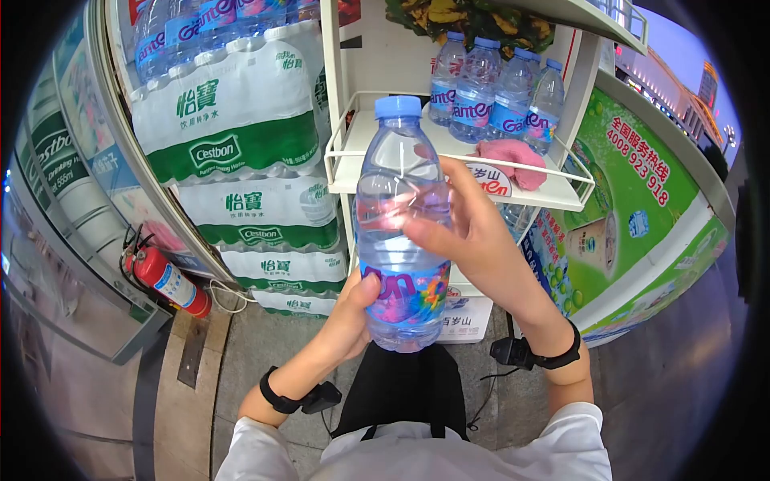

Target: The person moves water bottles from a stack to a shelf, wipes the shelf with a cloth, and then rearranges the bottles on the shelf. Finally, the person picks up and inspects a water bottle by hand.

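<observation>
A clear water bottle (401, 184) with a blue cap and a pink-and-blue label stands nearly upright in front of me, held between both hands. My left hand (353, 313) grips it low at the label, thumb on the front. Higher up, my right hand (461, 228) wraps its side from the right, with the thumb across the front; some of its fingers are hidden behind the bottle. Just beyond lies a crumpled pink cloth (513, 160) on the white shelf (369, 132), beside several similar bottles (473, 108).
Shrink-wrapped water packs (241, 136) are stacked on the left, with more bottles on top. A red fire extinguisher (167, 276) stands at the lower left by a glass-fronted cabinet. On the right is a green printed freezer chest (642, 168). A low wire rail (589, 192) edges the shelf.
</observation>
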Available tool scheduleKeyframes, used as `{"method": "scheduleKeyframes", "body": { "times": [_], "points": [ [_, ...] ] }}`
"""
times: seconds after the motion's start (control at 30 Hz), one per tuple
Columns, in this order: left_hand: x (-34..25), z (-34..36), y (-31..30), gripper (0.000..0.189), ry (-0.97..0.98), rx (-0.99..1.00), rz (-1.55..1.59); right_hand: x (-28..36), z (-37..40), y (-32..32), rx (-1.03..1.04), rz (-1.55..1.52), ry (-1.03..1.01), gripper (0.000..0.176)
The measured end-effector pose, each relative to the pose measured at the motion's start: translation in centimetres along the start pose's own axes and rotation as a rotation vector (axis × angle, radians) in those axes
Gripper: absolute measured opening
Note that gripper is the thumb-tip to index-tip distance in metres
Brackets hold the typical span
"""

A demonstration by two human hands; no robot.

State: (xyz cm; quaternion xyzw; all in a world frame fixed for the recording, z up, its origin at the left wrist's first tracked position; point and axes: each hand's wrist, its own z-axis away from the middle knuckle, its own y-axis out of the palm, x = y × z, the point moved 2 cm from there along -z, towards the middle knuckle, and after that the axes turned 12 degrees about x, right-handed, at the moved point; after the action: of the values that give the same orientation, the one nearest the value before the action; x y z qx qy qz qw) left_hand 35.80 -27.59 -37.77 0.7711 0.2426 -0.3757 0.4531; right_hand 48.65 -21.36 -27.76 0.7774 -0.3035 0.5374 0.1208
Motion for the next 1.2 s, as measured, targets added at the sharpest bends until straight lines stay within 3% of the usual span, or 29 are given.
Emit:
{"method": "scheduleKeyframes", "body": {
  "times": [0.07,0.17,0.2,0.27,0.33,0.4,0.5,0.67,0.77,0.8,0.87,0.9,0.93,1.07,1.2],
  "points": [
    [0.3,0.3,-0.4,0.078,-0.047,-0.01,0.007,-0.1,-0.2,0.2,0.016,-0.128,0.005,0.064],
    [-0.5,0.5,0.8,0.096,-0.107,-0.128,-0.058,-0.9,-0.6,-0.1,0.089,-0.271,-0.018,0.065],
    [-1.3,0.7,1.0,0.097,-0.159,-0.044,-0.096,-0.8,-0.7,-0.2,0.108,-0.31,-0.007,0.065],
    [-1.2,0.8,0.9,0.095,-0.134,0.103,0.099,-1.6,-0.7,-0.5,0.105,-0.291,-0.004,0.069],
    [-1.2,0.5,2.0,0.081,-0.099,0.038,0.483,-2.1,-0.8,-0.6,0.111,-0.358,-0.02,0.068],
    [-0.5,-0.3,2.2,0.092,-0.052,0.393,0.881,-2.6,-1.0,-0.6,0.125,-0.464,-0.018,0.067],
    [-0.6,-0.7,2.6,0.1,-0.066,0.564,1.106,-3.0,-1.1,-0.5,0.112,-0.559,-0.01,0.065],
    [-1.0,-0.4,1.5,0.09,-0.12,0.433,0.649,1.1,-0.5,-0.7,0.028,-0.315,0.005,0.059],
    [-1.6,0.6,1.7,0.098,-0.077,-0.037,-0.153,1.2,-0.6,-0.7,-0.062,0.04,-0.024,0.061],
    [-2.1,0.5,2.0,0.093,-0.064,-0.064,-0.324,1.2,-0.6,-0.6,-0.103,0.162,-0.029,0.061],
    [-2.1,0.7,1.5,0.083,-0.11,-0.054,-0.213,1.3,-0.5,-0.3,-0.156,0.357,0.033,0.064],
    [-1.9,0.8,1.4,0.08,-0.126,-0.05,-0.157,1.2,-0.4,-0.2,-0.137,0.313,0.028,0.065],
    [-1.6,0.9,1.5,0.084,-0.081,-0.06,-0.103,1.2,-0.4,-0.2,-0.117,0.272,0.019,0.067],
    [-0.7,0.6,2.0,0.109,-0.196,0.092,0.076,0.6,0.1,0.0,0.006,0.016,-0.078,0.076],
    [-1.0,0.4,3.2,0.115,-0.198,0.133,0.11,0.5,0.3,0.3,0.059,-0.278,-0.117,0.076]
  ]
}}
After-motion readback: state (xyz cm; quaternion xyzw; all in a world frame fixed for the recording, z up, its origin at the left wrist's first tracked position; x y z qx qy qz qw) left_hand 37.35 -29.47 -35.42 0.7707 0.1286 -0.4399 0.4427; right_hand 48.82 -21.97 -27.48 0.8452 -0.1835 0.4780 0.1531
